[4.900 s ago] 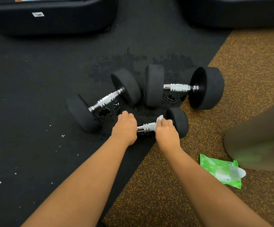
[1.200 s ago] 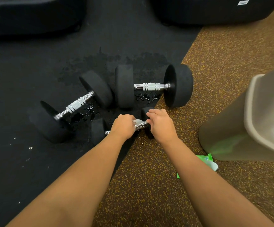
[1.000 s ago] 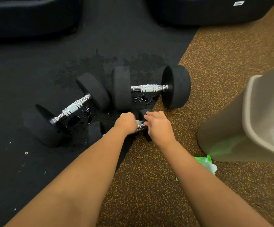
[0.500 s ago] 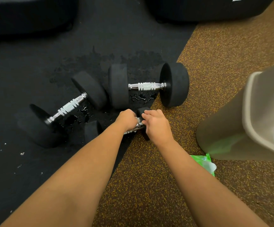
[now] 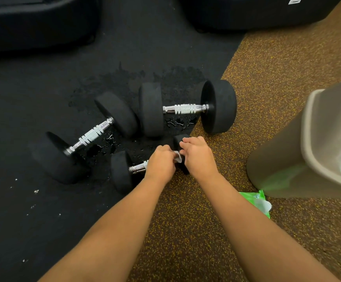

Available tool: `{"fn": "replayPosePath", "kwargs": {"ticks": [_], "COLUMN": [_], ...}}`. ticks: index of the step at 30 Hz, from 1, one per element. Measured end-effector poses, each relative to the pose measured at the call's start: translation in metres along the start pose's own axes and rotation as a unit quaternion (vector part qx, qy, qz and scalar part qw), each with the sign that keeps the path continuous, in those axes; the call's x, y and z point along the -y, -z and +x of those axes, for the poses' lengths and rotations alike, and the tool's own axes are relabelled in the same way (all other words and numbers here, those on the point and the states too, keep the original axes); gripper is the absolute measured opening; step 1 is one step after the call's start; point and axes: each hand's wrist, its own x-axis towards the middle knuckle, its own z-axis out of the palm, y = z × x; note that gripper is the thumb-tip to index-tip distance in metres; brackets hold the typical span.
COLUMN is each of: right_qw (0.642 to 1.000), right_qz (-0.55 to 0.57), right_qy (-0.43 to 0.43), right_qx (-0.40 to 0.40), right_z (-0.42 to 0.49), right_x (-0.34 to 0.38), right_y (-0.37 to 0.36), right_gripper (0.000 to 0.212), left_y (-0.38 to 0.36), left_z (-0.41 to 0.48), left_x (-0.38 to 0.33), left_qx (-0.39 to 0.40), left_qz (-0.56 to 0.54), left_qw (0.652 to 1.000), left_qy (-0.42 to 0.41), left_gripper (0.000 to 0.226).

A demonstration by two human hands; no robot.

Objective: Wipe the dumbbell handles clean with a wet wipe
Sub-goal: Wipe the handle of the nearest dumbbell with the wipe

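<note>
Three black-headed dumbbells with chrome handles lie on the floor. The small dumbbell (image 5: 121,173) is nearest me. My left hand (image 5: 161,164) is closed around the right part of its handle (image 5: 138,168). A white wet wipe (image 5: 177,156) peeks out at that hand's fingertips. My right hand (image 5: 199,157) grips the small dumbbell's right head (image 5: 179,141). Behind lie a larger dumbbell (image 5: 219,106) on the right and another large dumbbell (image 5: 92,135) on the left, both untouched, with water drops under their handles.
A green wipe pack (image 5: 255,200) lies on the speckled brown floor by my right forearm. A beige bin (image 5: 283,159) stands at the right. Black equipment bases (image 5: 39,23) run along the top. A wet patch darkens the black mat (image 5: 23,98).
Since 4.9 s ago my left hand went from the small dumbbell's left head to its handle, and my right hand from the handle to the right head. Over the last second both hands stayed put.
</note>
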Motion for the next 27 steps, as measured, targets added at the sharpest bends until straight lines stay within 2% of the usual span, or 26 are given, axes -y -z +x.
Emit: {"fn": "replayPosePath", "kwargs": {"ticks": [2,6,8,11,14,20,27], "right_qw": [1.000,1.000,1.000,0.999,0.998,0.998,0.997], "right_qz": [0.003,-0.013,-0.019,-0.023,-0.031,-0.033,-0.037], "right_qy": [-0.005,-0.012,-0.007,-0.015,-0.015,-0.022,-0.024], "right_qx": [0.007,0.021,0.019,0.043,0.053,0.056,0.062], "right_z": [0.001,0.002,0.003,0.003,0.002,0.002,0.000], "right_x": [0.000,0.001,0.002,0.001,0.001,0.002,0.004], "right_y": [0.000,0.001,0.001,0.002,0.003,0.004,0.006], "right_gripper": [0.020,0.017,0.015,0.020,0.023,0.022,0.025], "left_y": [0.003,0.008,0.006,0.002,0.005,0.022,0.017], "left_z": [0.000,0.002,0.000,-0.007,-0.010,-0.011,-0.005], "left_x": [0.006,0.008,0.003,0.000,0.004,0.006,-0.003], "left_qx": [-0.001,-0.017,-0.014,0.014,0.062,0.091,0.093], "left_qz": [0.004,-0.028,-0.011,0.026,0.114,0.179,0.179], "left_qw": [1.000,0.997,0.999,0.999,0.984,0.969,0.966], "left_qy": [0.005,0.067,0.043,-0.037,-0.122,-0.144,-0.159], "left_gripper": [0.027,0.029,0.027,0.025,0.031,0.031,0.033]}}
